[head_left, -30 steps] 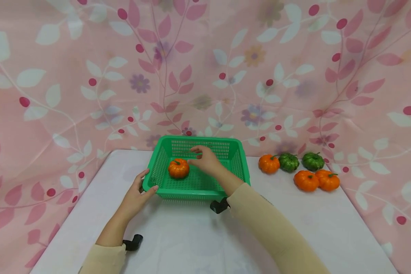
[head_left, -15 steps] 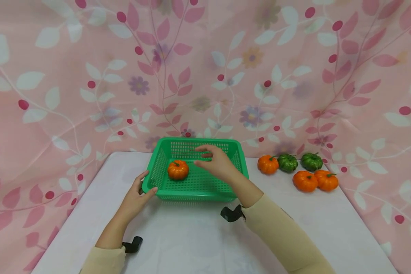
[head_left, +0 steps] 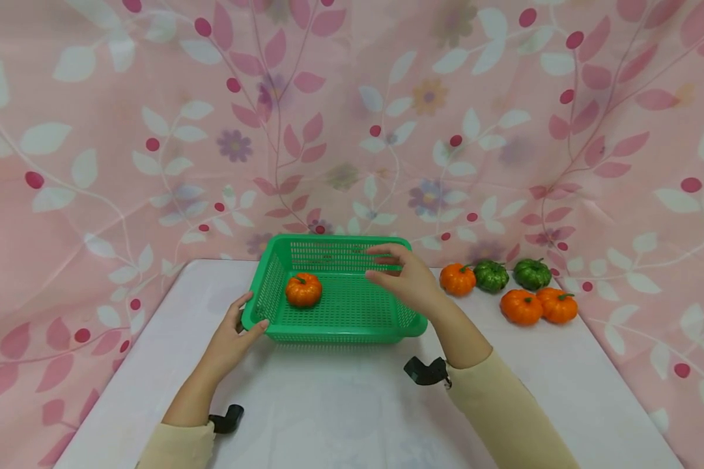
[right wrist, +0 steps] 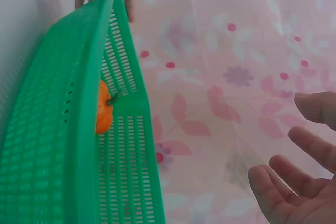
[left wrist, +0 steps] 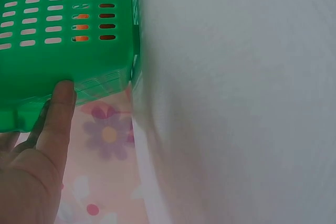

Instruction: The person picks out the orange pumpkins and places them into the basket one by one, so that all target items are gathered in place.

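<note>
A green plastic basket [head_left: 352,334] with slotted walls stands on the table, and one small orange pumpkin [head_left: 303,290] sits in its left half. At the basket's near left corner, my left hand [head_left: 231,339] holds the rim, thumb on the front side and fingers along the left side. In the left wrist view its thumb [left wrist: 62,111] lies against the green wall. My right hand [head_left: 409,277] hovers over the basket's right side, fingers loosely bent and apart, with nothing in it. The right wrist view shows those fingers [right wrist: 294,174] away from the rim.
Right of the basket, an orange pumpkin [head_left: 458,280] and two green pumpkins [head_left: 491,277] form a back row. Two more orange pumpkins [head_left: 521,307] sit in front of them. A pink floral cloth [head_left: 340,130] hangs behind the white table [head_left: 328,404].
My right hand has moved right, away from the pumpkin in the basket to over the basket's right side. The left hand has kept its place on the corner.
</note>
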Available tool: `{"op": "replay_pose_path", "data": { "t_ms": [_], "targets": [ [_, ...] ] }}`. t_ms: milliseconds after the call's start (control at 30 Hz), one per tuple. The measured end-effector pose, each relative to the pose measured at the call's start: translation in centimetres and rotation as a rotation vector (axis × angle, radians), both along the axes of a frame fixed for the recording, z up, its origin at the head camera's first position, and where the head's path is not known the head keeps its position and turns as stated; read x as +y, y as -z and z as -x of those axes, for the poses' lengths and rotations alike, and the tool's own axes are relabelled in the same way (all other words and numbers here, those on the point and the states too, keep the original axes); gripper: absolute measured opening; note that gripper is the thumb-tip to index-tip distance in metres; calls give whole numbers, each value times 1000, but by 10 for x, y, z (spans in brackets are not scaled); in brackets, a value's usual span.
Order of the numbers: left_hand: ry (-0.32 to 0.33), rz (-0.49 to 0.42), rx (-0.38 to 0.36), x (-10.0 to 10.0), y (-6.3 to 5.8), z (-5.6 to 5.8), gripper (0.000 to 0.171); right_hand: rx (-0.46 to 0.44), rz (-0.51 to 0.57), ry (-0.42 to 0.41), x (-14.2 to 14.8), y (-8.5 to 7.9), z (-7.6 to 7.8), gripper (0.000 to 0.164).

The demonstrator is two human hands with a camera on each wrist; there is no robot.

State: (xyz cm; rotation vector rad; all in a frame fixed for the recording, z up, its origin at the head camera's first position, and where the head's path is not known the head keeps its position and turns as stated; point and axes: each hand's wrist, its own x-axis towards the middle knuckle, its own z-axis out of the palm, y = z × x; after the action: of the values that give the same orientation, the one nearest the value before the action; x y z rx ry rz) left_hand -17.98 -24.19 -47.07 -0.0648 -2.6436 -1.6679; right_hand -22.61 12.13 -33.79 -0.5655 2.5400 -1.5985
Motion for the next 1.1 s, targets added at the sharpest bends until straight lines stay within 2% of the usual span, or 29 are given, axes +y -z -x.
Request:
{"op": "replay_pose_path", "data": {
  "t_ms": [400, 700, 800, 1100],
  "targets": [
    [1, 7, -6, -2, 2, 0, 85, 51, 66, 20, 41, 2, -7, 47],
    [-2, -9, -13, -2, 2, 2, 83, 129, 3, 133, 72, 6, -13, 46],
    [-3, -12, -17, -3, 1, 2, 83, 125, 14, 171, 83, 8, -15, 47],
    [2, -14, -25, -3, 3, 2, 85, 188, -1, 276, 118, 17, -20, 44]
  ]
}}
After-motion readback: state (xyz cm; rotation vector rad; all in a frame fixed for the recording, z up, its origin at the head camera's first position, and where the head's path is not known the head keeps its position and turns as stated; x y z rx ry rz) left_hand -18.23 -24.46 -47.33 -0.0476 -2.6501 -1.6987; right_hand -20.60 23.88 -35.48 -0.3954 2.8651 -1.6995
